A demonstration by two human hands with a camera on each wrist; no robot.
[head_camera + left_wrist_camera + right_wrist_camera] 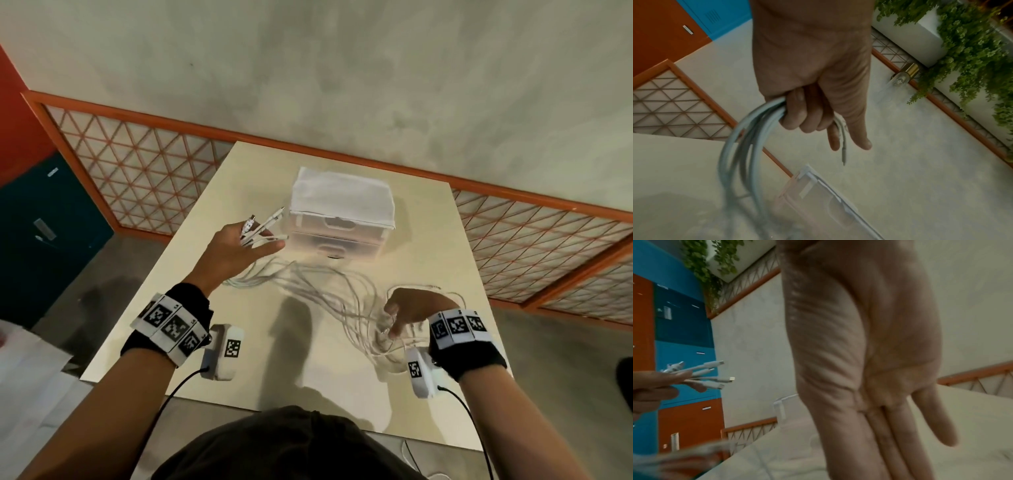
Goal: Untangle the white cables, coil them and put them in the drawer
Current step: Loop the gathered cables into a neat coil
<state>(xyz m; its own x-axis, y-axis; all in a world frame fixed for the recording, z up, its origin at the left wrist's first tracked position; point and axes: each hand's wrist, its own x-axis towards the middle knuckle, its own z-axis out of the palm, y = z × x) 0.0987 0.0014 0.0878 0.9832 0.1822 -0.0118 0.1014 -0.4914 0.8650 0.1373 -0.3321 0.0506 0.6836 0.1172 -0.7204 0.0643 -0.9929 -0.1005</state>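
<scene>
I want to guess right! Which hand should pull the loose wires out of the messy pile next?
Probably the right hand: it hangs open over the tangled white cables on the table. The left hand is busy gripping the plug ends.

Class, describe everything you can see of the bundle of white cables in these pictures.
The white cables are thin, smooth and plastic-looking, several tangled together. The left hand grips them near one end, held above the table, so their connector plugs fan out past the fingers. From there the strands trail in loose loops across the table in front of the drawer unit to the right hand, whose straight fingers reach into the tangle.
</scene>
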